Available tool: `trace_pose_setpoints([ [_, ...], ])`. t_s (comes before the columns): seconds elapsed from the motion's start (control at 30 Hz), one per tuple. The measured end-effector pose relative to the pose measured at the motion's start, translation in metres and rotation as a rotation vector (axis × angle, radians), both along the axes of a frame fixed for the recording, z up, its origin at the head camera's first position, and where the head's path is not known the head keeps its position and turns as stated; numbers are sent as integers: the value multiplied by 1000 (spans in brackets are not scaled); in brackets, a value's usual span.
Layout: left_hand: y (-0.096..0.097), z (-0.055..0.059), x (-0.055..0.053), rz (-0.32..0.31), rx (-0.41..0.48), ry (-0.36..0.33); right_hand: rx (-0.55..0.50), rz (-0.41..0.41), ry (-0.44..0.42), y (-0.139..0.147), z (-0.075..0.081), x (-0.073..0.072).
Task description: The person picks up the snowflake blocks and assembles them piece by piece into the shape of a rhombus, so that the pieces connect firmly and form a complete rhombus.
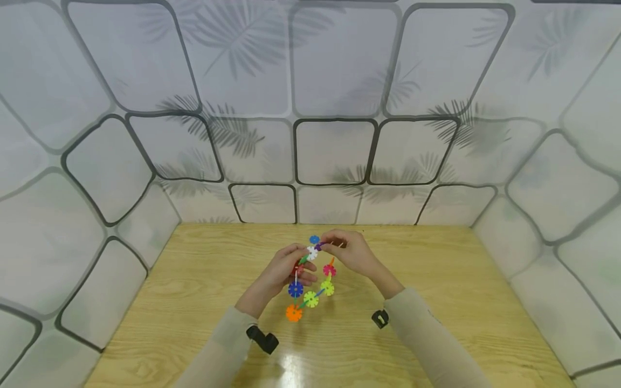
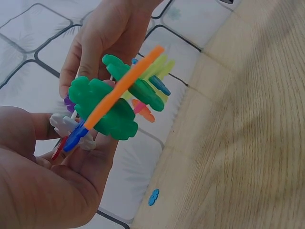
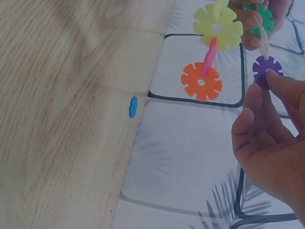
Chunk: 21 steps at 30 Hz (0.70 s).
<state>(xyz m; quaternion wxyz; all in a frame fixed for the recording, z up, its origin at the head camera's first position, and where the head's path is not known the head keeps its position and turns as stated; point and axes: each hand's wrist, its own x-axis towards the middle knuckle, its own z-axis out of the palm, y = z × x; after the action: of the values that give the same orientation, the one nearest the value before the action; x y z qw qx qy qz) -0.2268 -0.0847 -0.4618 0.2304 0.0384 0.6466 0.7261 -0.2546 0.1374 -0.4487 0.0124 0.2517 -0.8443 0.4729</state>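
A chain of notched plastic snowflake discs in several colours hangs in a curve between the two hands, above the table. My left hand (image 1: 283, 272) holds one end, its thumb and fingers at a white disc (image 1: 312, 253). The right hand (image 1: 353, 254) pinches a purple disc (image 3: 267, 67) between thumb and fingertips, and this disc joins the white one. Lower down the chain hang an orange disc (image 1: 294, 313), a dark blue disc (image 1: 295, 289) and yellow-green discs (image 1: 311, 299). A pink disc (image 1: 329, 270) and an orange one form the free end below the right hand.
One loose blue disc (image 1: 314, 239) lies on the wooden table (image 1: 204, 302) near its back edge, just beyond the hands. Patterned fabric walls (image 1: 335, 151) enclose the table at the back and both sides.
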Motion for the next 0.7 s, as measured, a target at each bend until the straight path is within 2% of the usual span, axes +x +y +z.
trace_pose_setpoints([
  [0.37,1,-1,-2,-15,10,-31,-42,19,-28,-3,-2,1],
  [0.53,1,-2,-2,-28,9,-49,-29,37,15,-5,-3,3],
  [0.63,1,-4,-1,-62,-11,-37,-5,56,25,-6,-4,4],
  [0.7,1,-5,-1,-88,-21,-23,-3,59,0,-6,-4,4],
])
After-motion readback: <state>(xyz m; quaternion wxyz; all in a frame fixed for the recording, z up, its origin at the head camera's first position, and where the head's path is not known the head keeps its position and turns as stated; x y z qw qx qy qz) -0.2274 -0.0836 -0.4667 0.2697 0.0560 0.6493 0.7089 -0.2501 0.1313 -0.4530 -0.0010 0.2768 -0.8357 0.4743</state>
